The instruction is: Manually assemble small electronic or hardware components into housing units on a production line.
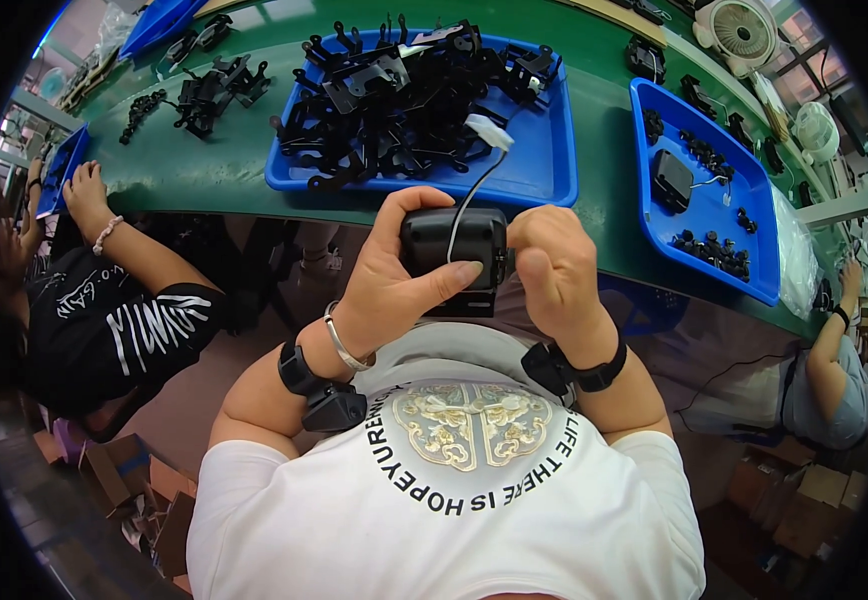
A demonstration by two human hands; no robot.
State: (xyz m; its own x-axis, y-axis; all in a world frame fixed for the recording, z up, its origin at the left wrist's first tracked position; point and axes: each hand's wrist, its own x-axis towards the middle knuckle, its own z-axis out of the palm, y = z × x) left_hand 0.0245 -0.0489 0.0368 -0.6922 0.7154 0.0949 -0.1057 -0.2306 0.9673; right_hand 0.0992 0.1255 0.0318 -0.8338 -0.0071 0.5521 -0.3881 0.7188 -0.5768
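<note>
My left hand is wrapped round a black box-shaped housing with rounded corners, the thumb lying across its near face. A thin black-and-white cable runs up from it to a white connector, in front of the blue tray. Below the housing, a flat black piece sticks out toward me. At the right side of the housing, my right hand is closed with curled fingers; what they pinch is hidden.
A blue tray heaped with black metal brackets stands on the green table. More brackets lie left of it. Another blue tray at right holds a black housing and small black parts. People work on both sides.
</note>
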